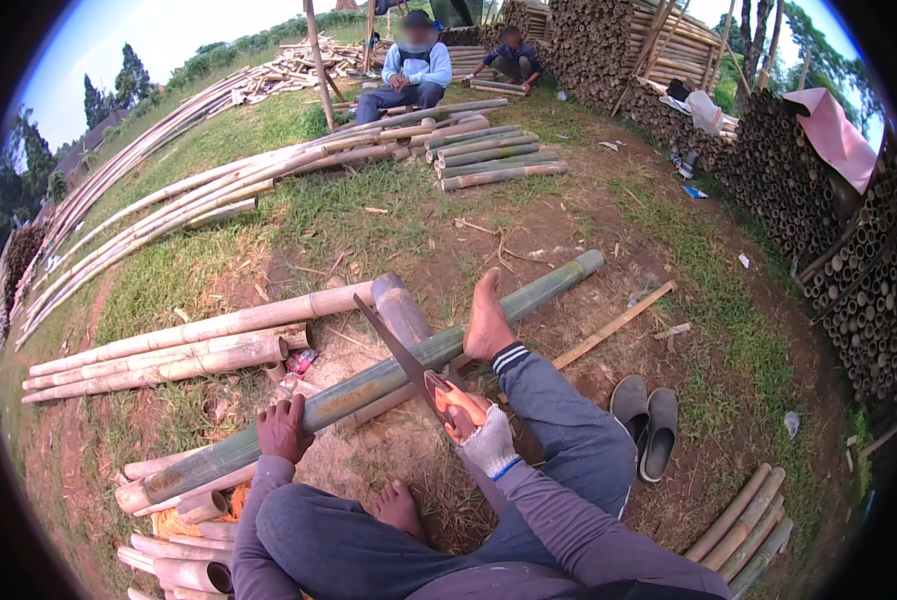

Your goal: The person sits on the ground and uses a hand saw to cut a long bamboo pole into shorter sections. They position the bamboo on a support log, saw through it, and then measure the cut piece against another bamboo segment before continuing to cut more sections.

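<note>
A handsaw (409,363) is gripped by the gloved right hand (486,440), its blade across a green bamboo pole (353,396), which is clasped from above by the bare left hand (283,430).

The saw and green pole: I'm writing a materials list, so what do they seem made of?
Saw blade: apparently metal, thin, flat and dull. Saw handle: orange, either wood or plastic; can't tell. Green pole: likely bamboo, smooth and round with joint bands.

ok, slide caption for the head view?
Gloved right hand holds handsaw across green bamboo pole; bare left hand on pole.
</note>
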The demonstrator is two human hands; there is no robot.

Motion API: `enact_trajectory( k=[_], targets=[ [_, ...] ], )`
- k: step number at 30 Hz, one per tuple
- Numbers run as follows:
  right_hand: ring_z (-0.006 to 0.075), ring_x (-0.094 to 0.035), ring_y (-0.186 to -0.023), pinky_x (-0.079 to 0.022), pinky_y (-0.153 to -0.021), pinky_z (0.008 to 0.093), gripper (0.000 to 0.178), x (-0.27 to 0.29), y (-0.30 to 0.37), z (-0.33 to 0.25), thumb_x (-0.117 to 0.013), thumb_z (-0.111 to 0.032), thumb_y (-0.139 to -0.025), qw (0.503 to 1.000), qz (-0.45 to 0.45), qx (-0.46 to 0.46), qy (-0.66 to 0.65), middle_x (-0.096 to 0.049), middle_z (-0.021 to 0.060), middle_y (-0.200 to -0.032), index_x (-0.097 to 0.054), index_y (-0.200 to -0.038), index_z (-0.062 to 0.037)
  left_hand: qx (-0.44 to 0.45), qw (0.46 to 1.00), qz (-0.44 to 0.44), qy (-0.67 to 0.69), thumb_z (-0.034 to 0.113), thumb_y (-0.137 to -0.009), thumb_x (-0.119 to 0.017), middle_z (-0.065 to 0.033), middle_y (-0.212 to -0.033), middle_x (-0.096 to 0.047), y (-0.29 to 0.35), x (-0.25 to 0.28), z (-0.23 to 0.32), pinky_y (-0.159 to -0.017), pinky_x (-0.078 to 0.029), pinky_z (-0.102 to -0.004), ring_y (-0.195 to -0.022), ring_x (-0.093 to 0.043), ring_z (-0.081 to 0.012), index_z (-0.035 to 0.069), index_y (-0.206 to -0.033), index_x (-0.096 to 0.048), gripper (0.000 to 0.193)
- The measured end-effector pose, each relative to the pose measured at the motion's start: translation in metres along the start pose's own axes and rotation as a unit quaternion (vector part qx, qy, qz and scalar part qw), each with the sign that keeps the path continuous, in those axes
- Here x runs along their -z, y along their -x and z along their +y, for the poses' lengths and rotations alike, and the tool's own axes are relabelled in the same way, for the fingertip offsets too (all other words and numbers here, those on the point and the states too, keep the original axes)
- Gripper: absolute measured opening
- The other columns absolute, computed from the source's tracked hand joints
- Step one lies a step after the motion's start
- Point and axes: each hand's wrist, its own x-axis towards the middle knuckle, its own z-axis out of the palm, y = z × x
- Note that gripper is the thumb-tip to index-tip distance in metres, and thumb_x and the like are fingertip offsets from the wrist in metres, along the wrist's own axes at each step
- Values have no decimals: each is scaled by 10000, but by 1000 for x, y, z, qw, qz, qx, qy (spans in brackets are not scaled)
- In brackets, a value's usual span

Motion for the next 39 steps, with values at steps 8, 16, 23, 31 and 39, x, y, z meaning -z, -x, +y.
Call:
enact_trajectory(
  k=[8, 16, 23, 31, 39],
  targets=[
    [51, -611, -675, -566, -636, 241, 305, -2, 1, -7, -728, -236, -1047, 999, 4, 16, 34, -692, 25, -880, -674, -1225, 6, 3, 1000, -5, 1, 355, -681, -957, -97, -1214, -660, -1, 0, 0, -1002, -491, -537, -1155, -648, -343, 218, -1408, -517, 862],
    [52, -628, -691, -565, -643, 235, 310, -1, 0, 0, -734, -230, -1043, 1000, 13, -4, -2, -715, 36, -916, -679, -1231, 10, 4, 1000, -4, 3, 349, -674, -963, -101, -1201, -668, -2, 0, 1, -985, -499, -536, -1140, -663, -348, 216, -1383, -524, 845],
    [66, -636, -722, -537, -646, 243, 340, 0, 1, 1, -744, -242, -1033, 1000, 16, -12, -5, -709, 24, -917, -682, -1263, 0, 3, 1000, 4, 5, 354, -674, -961, -101, -1200, -671, -1, -2, 0, -990, -498, -537, -1144, -666, -350, 221, -1380, -529, 839],
    [53, -604, -649, -538, -596, 246, 312, -2, 2, -15, -727, -224, -1041, 998, 21, 16, 52, -678, 14, -812, -680, -1235, 15, 7, 1000, 7, 0, 358, -659, -965, -103, -1196, -675, -2, 4, 1, -983, -496, -547, -1147, -666, -349, 212, -1337, -541, 813],
    [62, -616, -703, -566, -649, 249, 290, 0, -1, 3, -720, -180, -1044, 999, 16, -25, -41, -702, 30, -921, -677, -1264, 2, -7, 1000, 16, -1, 362, -656, -968, -97, -1185, -671, -2, -3, 0, -959, -498, -542, -1129, -664, -342, 210, -1341, -523, 831]
  ],
)
